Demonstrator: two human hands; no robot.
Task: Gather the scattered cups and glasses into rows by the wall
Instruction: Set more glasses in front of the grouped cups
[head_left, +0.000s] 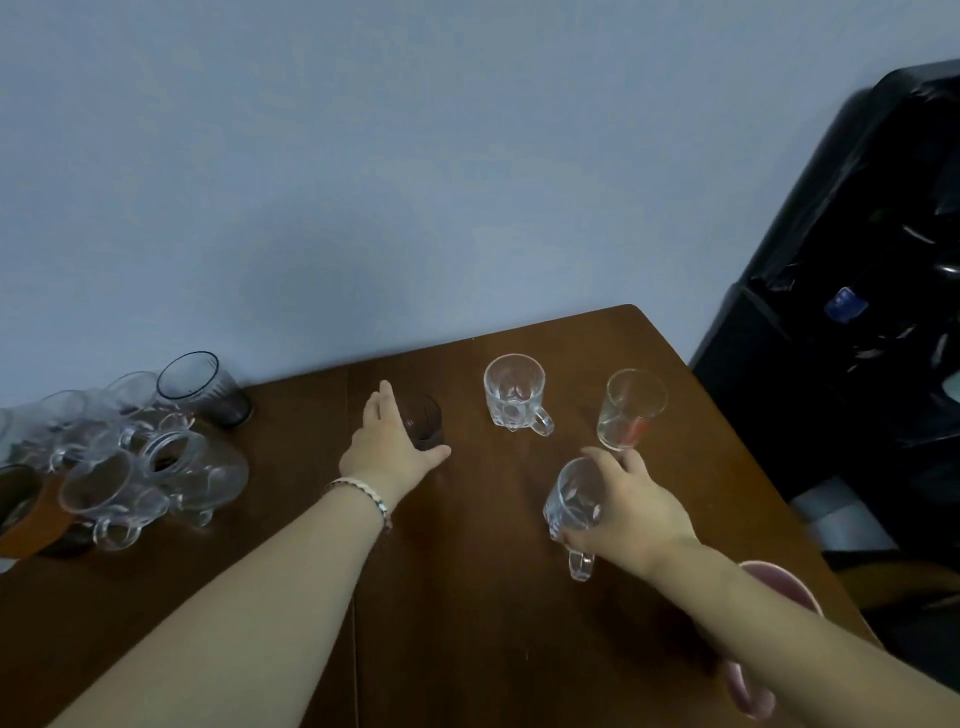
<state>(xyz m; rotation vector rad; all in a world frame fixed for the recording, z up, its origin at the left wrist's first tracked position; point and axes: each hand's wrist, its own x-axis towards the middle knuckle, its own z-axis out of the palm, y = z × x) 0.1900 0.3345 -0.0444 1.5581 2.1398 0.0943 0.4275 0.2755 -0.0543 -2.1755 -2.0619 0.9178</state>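
My left hand (387, 447) wraps around a small dark glass (425, 421) standing near the wall edge of the brown table (467, 623). My right hand (631, 506) grips a clear glass mug (574, 506) by its side, its handle pointing toward me. A second clear mug (514, 392) and a tall clear glass with a red mark (629, 410) stand free beyond my right hand. At the left, several clear cups and mugs (130, 462) sit bunched together, with a grey tumbler (205, 387) behind them by the wall.
A pink mug (753, 691) sits under my right forearm near the table's right edge. An orange-brown cup (31, 514) stands at the far left. A black bag-covered object (852, 312) stands right of the table. A blue-grey wall (415, 182) runs behind.
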